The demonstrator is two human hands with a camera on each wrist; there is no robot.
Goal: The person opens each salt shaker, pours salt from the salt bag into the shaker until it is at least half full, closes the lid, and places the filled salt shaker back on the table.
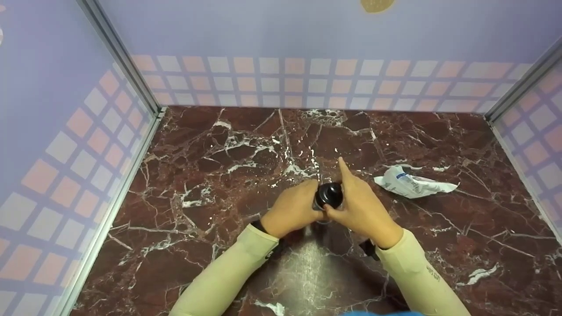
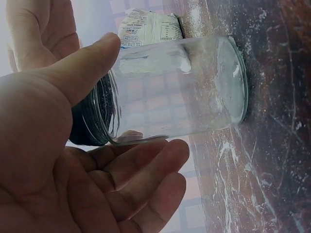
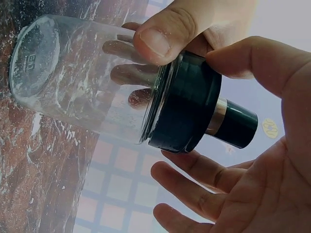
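A clear glass jar (image 2: 160, 97) stands on the marble-patterned surface, with a black lid (image 3: 187, 104) on its mouth. The lid carries a narrower black knob (image 3: 236, 124) with a gold-coloured band. My left hand (image 1: 290, 208) grips the jar just below the lid, thumb on one side and fingers around the other. At the lid's rim my right hand (image 1: 366, 213) holds on with thumb and fingers, its index finger stretched forward in the head view. White traces show inside the jar near its base.
A crumpled white packet (image 1: 412, 183) with printing lies right of the hands. White grains (image 1: 314, 160) are scattered on the dark red marbled surface (image 1: 184, 254) beyond the jar. Tiled-pattern panels (image 1: 281, 79) enclose the back and both sides.
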